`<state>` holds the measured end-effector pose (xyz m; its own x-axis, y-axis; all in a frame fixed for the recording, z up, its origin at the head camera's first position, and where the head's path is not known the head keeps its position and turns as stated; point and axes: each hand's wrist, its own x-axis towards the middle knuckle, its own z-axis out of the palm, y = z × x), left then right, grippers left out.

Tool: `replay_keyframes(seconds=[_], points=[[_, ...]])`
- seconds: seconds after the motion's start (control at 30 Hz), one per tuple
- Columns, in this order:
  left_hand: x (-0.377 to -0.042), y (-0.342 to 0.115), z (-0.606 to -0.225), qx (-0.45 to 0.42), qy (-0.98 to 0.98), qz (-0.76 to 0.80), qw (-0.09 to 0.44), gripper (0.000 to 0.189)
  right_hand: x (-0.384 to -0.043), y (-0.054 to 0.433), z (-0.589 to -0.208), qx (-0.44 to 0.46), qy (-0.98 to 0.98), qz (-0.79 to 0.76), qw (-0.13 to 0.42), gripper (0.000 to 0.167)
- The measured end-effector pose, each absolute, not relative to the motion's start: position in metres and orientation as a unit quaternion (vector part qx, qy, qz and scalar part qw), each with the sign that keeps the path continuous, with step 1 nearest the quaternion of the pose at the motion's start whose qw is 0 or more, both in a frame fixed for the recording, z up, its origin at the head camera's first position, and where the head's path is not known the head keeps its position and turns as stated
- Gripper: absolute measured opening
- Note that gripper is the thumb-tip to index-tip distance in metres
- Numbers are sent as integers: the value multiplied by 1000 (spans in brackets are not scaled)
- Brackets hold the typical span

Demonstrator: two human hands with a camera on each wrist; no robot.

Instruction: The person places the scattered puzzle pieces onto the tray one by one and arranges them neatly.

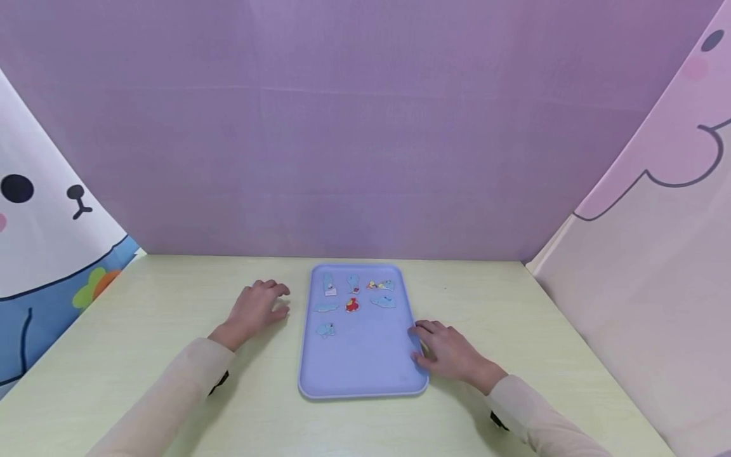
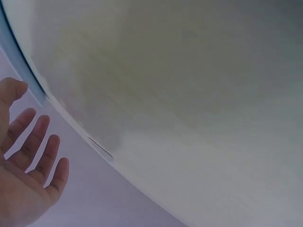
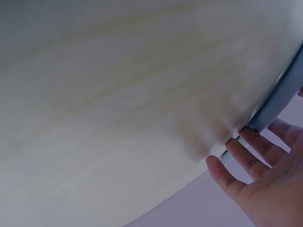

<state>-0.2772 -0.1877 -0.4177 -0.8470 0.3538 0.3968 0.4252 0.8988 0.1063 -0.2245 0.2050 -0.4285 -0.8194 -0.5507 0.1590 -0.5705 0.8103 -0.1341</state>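
A lavender-blue tray [image 1: 365,365] lies on the table. Flat cut-out pieces are laid in rows on its far half: a red piece [image 1: 352,305], a light blue piece with a white corner [image 1: 329,285], a piece with yellow and blue parts [image 1: 380,285], a blue piece [image 1: 325,330] nearer the front, and several other blue ones. My left hand [image 1: 255,311] hovers left of the tray, apart from it, fingers loosely bent and holding nothing. At the tray's right rim is my right hand [image 1: 451,352], its relaxed fingertips and thumb right at the edge.
The pale wooden table [image 1: 228,419] spreads around the tray. A purple cloth wall [image 1: 365,139] rises behind it. Printed cloth panels stand at both sides, one with a white cartoon animal [image 1: 51,247] on the left and a pink figure [image 1: 674,146] on the right.
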Motion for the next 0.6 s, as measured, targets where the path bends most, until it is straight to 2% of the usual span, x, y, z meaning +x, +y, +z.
replay_keyframes(seconds=[0.6], points=[[-295, -219, -417, -114, -977, -106, 147, 37, -223, 204, -427, 293, -950, 93, 54, 46]])
